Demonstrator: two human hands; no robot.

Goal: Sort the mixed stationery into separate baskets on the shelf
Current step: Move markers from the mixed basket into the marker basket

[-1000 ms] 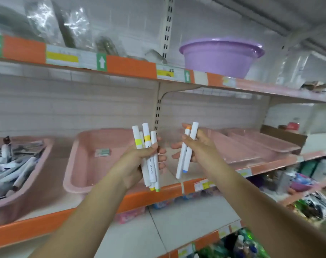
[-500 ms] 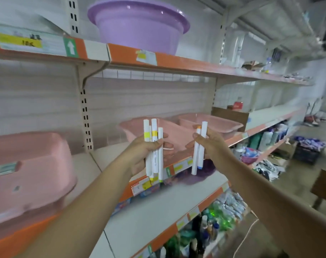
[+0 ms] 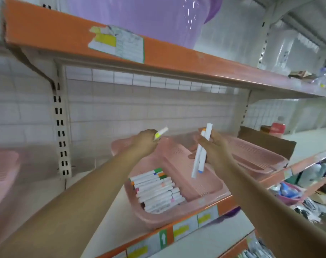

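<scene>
A pink basket (image 3: pixel 121 146) on the middle shelf holds several white markers (image 3: pixel 156 190) with coloured ends, lying side by side at its near end. My left hand (image 3: pixel 145 142) is over the basket's back left corner and grips white markers with yellow bands (image 3: pixel 160 133), tilted up to the right. My right hand (image 3: pixel 212 148) is above the basket's right side and holds two white markers (image 3: pixel 200 157) upright, one with a blue lower end.
A second pink basket (image 3: pixel 251 151) stands to the right, a third (image 3: pixel 2 170) at far left. A brown cardboard box (image 3: pixel 266 140) sits behind the right basket. A purple basin (image 3: pixel 140 17) rests on the orange-edged upper shelf. Goods fill the lower shelves at right.
The view has swung right and closer to the shelf. Both hands have reached forward over the basket with markers; the left hand's markers are now tilted instead of upright.
</scene>
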